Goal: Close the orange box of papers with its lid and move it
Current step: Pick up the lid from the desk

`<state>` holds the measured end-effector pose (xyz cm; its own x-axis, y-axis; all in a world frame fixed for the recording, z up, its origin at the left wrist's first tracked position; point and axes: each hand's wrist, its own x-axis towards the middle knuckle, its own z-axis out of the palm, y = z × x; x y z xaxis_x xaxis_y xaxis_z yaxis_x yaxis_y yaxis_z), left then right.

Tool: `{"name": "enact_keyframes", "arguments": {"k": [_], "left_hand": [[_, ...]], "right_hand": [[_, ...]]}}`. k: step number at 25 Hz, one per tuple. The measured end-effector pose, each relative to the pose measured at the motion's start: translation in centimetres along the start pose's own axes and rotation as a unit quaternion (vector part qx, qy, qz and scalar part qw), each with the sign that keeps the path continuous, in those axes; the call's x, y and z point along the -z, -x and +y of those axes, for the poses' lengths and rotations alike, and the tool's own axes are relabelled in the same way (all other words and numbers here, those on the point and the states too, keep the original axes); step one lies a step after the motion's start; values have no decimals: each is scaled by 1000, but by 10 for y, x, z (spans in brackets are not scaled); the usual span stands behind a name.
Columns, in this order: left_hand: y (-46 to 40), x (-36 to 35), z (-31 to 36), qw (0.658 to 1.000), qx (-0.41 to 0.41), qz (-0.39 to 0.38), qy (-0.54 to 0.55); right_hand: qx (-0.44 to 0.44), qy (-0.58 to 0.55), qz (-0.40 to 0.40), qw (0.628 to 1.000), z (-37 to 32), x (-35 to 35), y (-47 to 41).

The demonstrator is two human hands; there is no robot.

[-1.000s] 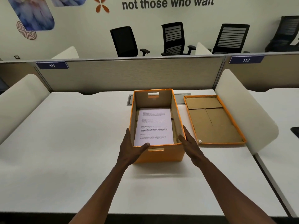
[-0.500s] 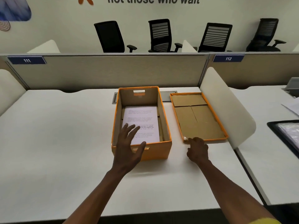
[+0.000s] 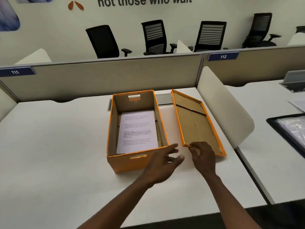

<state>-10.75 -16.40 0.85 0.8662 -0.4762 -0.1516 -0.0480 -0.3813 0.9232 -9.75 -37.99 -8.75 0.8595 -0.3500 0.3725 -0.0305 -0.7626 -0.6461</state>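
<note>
Pinched between the thumb and fingers of the right hand (image 3: 203,153) is the near left corner of the one lid (image 3: 197,123), a shallow cardboard tray, brown inside with a glossy orange rim; it lies inside-up and looks tilted, its left side raised off the tabletop (image 3: 54,146). The left hand (image 3: 162,166) hovers just left of that corner with fingers spread and loose, holding nothing, in front of the near right corner of the box (image 3: 127,163).

One box stands near the middle of the tabletop, toward its far edge, just left of the lid: rectangular, orange outside and plain brown cardboard inside, with a slot handle cut in each short end. It is open, and a white printed sheet (image 3: 137,132) lies flat on its floor; the print is too small to read.

One smooth white tabletop carries both, with a rounded white divider (image 3: 226,109) along its right edge. Two blue tags on the grey partition (image 3: 107,78) behind read "111" (image 3: 15,72) and "112" (image 3: 223,56). Four black office chairs (image 3: 103,42) stand beyond, under wall lettering reading "not those who wait" (image 3: 144,1).
</note>
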Motion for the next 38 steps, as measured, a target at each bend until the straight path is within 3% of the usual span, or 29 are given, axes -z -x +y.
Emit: {"name": "enact_keyframes", "arguments": {"k": [4, 7, 9, 11, 16, 19, 22, 28, 32, 35, 38], "left_hand": [[-57, -15, 19, 993, 104, 48, -22], [-88, -29, 19, 976, 201, 31, 79], [-95, -35, 11, 969, 218, 32, 113], [-93, -38, 3, 970, 203, 43, 128], [-59, -39, 12, 987, 94, 50, 123], [-32, -45, 26, 995, -4, 83, 48], [-11, -39, 36, 989, -74, 126, 9], [13, -11, 57, 987, -133, 86, 14], [18, 39, 61, 984, -165, 66, 25], [10, 82, 57, 980, -134, 130, 70], [4, 109, 55, 985, -68, 95, 127]], "right_hand": [[-10, -130, -14, 991, -10, 23, 14], [-24, -170, -54, 984, -19, 36, 24], [-44, -178, -110, 977, -21, 47, 26], [-74, -194, -137, 969, -23, 60, 19], [-137, -142, -46, 979, -55, 77, -39], [-123, -87, -23, 988, -92, 72, -69], [-71, -58, 79, 993, -126, 68, -75], [-29, -151, 172, 973, -173, 95, -54], [20, -242, 171, 955, -202, 151, -35], [70, -317, 136, 936, -225, 191, -14], [71, -381, 106, 916, -238, 205, -4]]}}
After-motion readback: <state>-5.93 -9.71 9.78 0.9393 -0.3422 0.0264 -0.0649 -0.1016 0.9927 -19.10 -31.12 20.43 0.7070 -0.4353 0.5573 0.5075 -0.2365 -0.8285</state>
